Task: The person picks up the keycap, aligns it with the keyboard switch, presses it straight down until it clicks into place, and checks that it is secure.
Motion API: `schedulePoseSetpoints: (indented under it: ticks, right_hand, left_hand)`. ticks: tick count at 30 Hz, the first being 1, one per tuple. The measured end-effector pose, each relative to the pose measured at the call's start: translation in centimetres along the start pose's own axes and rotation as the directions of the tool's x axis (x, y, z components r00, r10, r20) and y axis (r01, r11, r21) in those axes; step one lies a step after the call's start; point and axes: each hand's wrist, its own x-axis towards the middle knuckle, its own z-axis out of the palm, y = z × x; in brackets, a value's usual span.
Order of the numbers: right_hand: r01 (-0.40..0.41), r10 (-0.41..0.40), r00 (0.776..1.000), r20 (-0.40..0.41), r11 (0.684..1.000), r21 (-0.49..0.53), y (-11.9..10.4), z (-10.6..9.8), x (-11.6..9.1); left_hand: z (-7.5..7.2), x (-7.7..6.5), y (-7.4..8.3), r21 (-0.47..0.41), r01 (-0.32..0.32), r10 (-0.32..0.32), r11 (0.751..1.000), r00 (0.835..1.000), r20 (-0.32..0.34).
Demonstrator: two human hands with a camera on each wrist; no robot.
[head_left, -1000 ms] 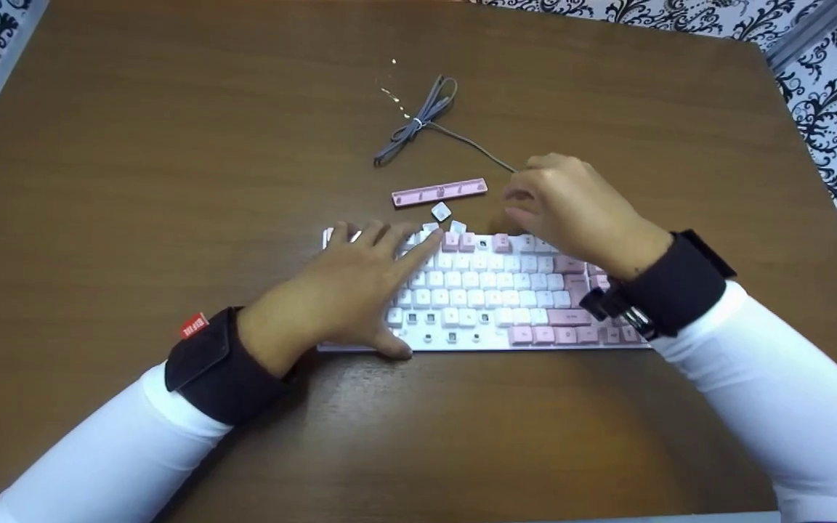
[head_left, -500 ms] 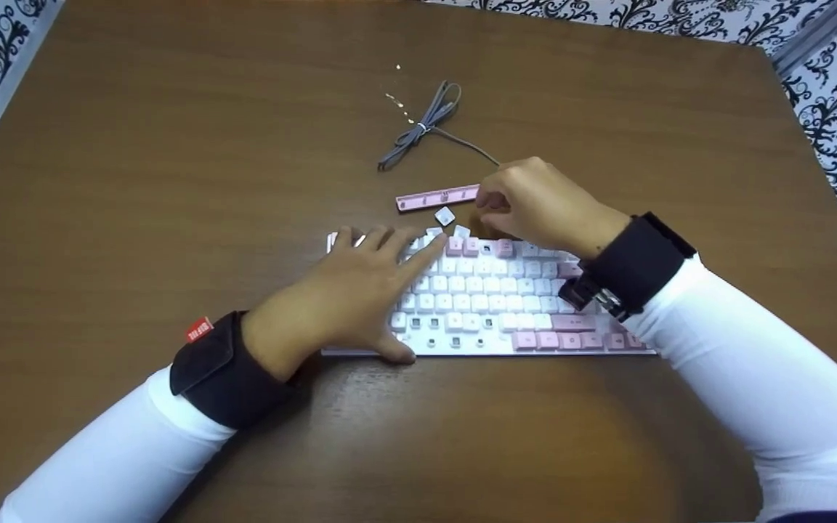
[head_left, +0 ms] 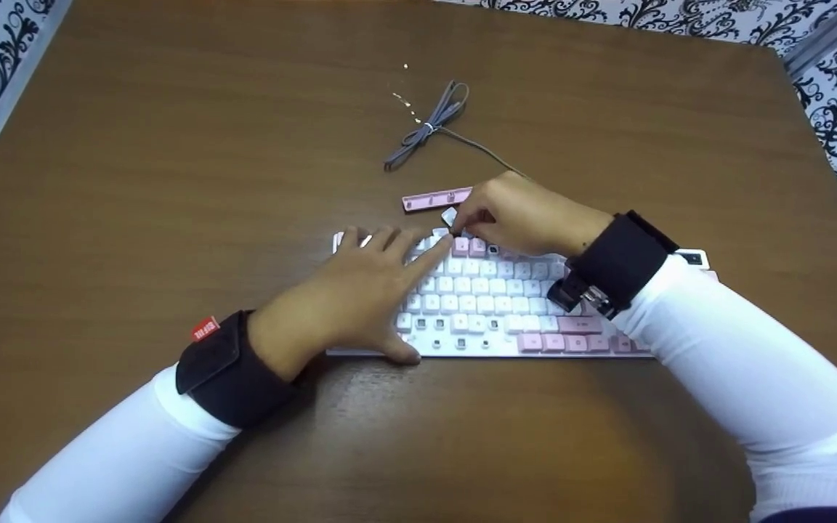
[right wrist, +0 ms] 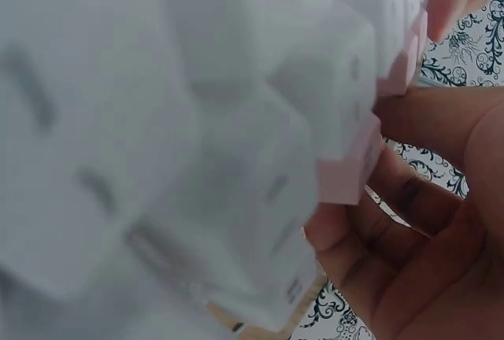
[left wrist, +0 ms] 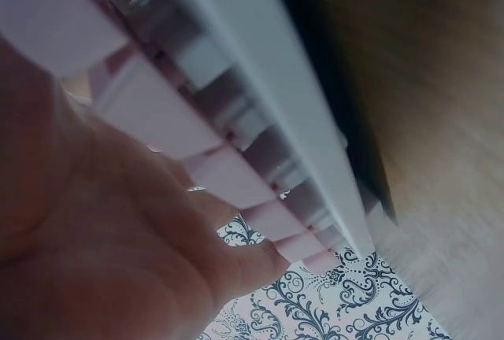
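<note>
A white and pink keyboard (head_left: 476, 285) lies flat on the wooden table, and several switches along its lower left show without keycaps. My left hand (head_left: 357, 294) rests over its left part with the fingers spread; pink keys (left wrist: 153, 108) stand beside that palm in the left wrist view. At the keyboard's far edge, my right hand (head_left: 516, 214) reaches down with bent fingers among loose white keycaps. Whether its fingertips pinch one is hidden; the right wrist view shows its thumb (right wrist: 429, 120) behind the keys. A white keycap (head_left: 449, 216) lies beside these fingertips.
A long pink keycap (head_left: 433, 200) lies upside down beyond the keyboard, partly behind the right hand. Farther back is a bundled grey cable (head_left: 426, 129), with small pale bits (head_left: 405, 103) scattered near it. The wooden table (head_left: 208, 145) extends around everything.
My right hand has moved left and toward the keyboard, from near the cable to the loose keycaps at its far edge. The left hand stays on the keyboard.
</note>
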Motion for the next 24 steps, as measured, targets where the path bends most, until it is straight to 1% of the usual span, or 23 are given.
schedulePoseSetpoints:
  ticks: [6,10,16,20,24]
  right_hand:
    - [-0.006,0.006,1.0,0.003,1.0,-0.029,0.1,-0.1,0.1]
    - [-0.055,0.055,0.998,0.008,0.998,-0.035,0.3,-0.3,-0.1]
    - [-0.109,0.109,0.994,-0.003,0.991,-0.074,0.8,-0.5,-0.5]
    - [-0.133,0.131,0.991,-0.026,0.986,-0.103,1.4,-0.6,-0.8]
    - [-0.16,0.155,0.986,-0.055,0.981,-0.112,2.2,-0.8,-1.3]
  left_hand:
    - [0.1,0.0,0.0,0.004,-0.003,0.003,1.0,1.0,-0.014]
    - [0.2,0.1,0.0,0.004,0.0,0.0,1.0,1.0,-0.01]
    - [0.2,0.1,-0.1,-0.004,0.003,-0.003,1.0,1.0,-0.001]
    - [0.2,0.1,-0.1,-0.004,-0.003,0.003,1.0,1.0,-0.009]
    - [0.3,0.2,-0.2,-0.003,-0.006,0.006,1.0,1.0,-0.014]
